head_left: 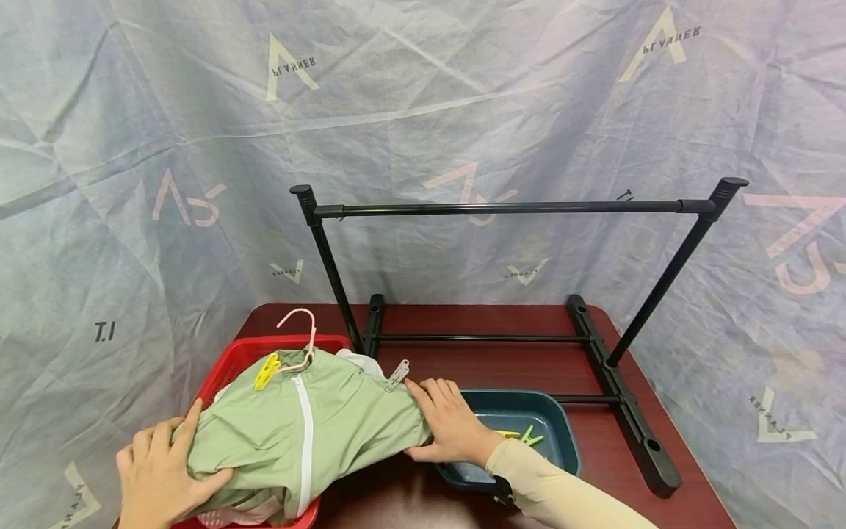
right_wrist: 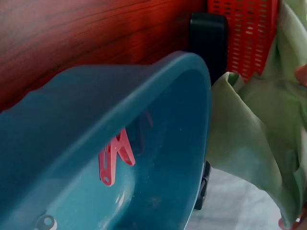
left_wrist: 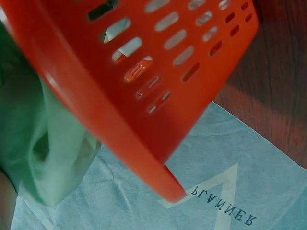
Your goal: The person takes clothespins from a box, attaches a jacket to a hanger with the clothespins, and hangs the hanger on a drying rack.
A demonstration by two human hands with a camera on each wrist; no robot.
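A light green jacket [head_left: 264, 433] with a white zipper lies over a red basket [head_left: 228, 367]. A pink hanger [head_left: 311, 334] sticks up from its collar. One yellow clothespin [head_left: 267, 372] and one grey clothespin [head_left: 397, 375] are clipped near its shoulders. My left hand [head_left: 158, 470] grips the jacket's left side, with the thumb in front. At the other side, my right hand [head_left: 456, 426] holds the sleeve between thumb and fingers. Green fabric [left_wrist: 53, 139] hangs past the basket's rim in the left wrist view; the left fingers are mostly out of that picture.
A blue basin [head_left: 562, 433] with several clothespins, among them a pink clothespin [right_wrist: 115, 155], stands beneath my right forearm. Behind it, a black rack [head_left: 502, 209] rises from the dark red table [head_left: 476, 367]. A printed grey sheet [head_left: 423, 110] hangs around the table.
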